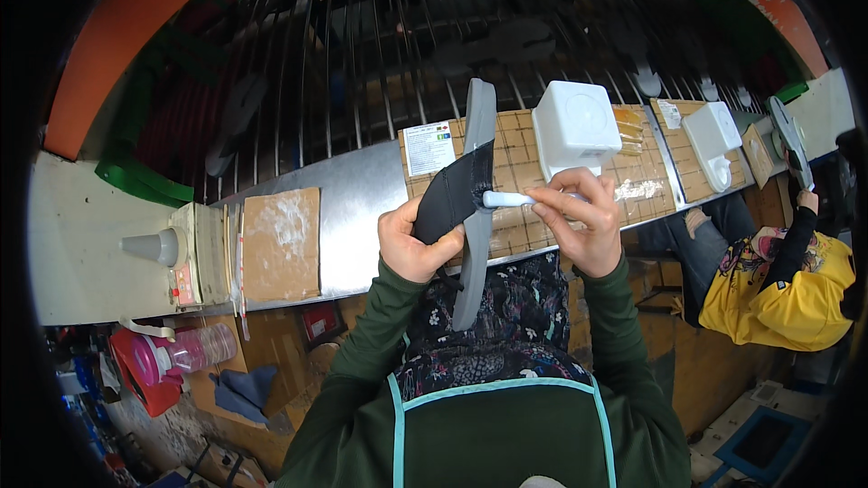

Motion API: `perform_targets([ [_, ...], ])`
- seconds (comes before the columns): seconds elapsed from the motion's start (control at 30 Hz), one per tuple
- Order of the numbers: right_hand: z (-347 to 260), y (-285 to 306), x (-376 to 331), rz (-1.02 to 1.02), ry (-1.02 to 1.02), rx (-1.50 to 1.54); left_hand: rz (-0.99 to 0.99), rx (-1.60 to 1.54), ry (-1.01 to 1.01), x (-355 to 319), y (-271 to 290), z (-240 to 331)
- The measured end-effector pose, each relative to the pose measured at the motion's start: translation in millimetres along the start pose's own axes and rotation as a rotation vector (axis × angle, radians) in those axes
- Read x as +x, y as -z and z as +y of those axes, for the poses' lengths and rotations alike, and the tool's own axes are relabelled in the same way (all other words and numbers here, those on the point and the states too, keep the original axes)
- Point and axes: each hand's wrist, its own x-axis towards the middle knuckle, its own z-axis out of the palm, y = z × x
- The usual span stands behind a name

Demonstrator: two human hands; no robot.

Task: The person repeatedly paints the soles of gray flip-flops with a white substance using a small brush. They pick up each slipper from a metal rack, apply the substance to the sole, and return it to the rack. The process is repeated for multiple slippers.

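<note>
In front of me my left hand [409,239] grips a slide sandal by its wide black strap [443,194]. The grey sole [475,267] stands on edge, running away from me. My right hand [592,217] pinches a short white, stick-shaped tool [506,200] between thumb and fingers. Its left end is against or very near the place where strap and sole meet on the right side; I cannot make out its tip. Just beyond my right hand a white square plastic container [579,122] stands on the bench.
A rolling rack of metal bars [362,63] lies beyond the metal bench [353,176]. Stained cardboard [282,244] and a grey cone [149,247] are at the left, with a pink bottle [190,350] below. At the right sits a co-worker in yellow [787,294], near another white container [712,131].
</note>
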Motion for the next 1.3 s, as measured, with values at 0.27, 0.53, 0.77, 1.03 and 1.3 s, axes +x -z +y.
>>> perform_targets([
  [0.27,0.8,0.8,2.1,-0.015,0.019,0.021,-0.003,-0.058,-0.012,3.8,1.8,-1.8],
  [0.53,3.3,2.2,2.4,-0.022,0.030,0.057,0.021,-0.129,-0.064,7.3,0.5,-3.4],
  [0.77,2.7,0.7,-0.1,-0.021,-0.001,0.103,0.041,-0.169,-0.076,9.8,-0.4,-0.9],
  [1.03,-0.2,-3.4,-1.0,0.010,-0.020,0.147,0.067,-0.251,-0.048,12.3,-0.6,1.1],
  [1.3,-4.5,-6.4,-1.6,0.029,-0.019,0.157,0.157,-0.267,-0.071,18.9,-3.3,0.0],
])
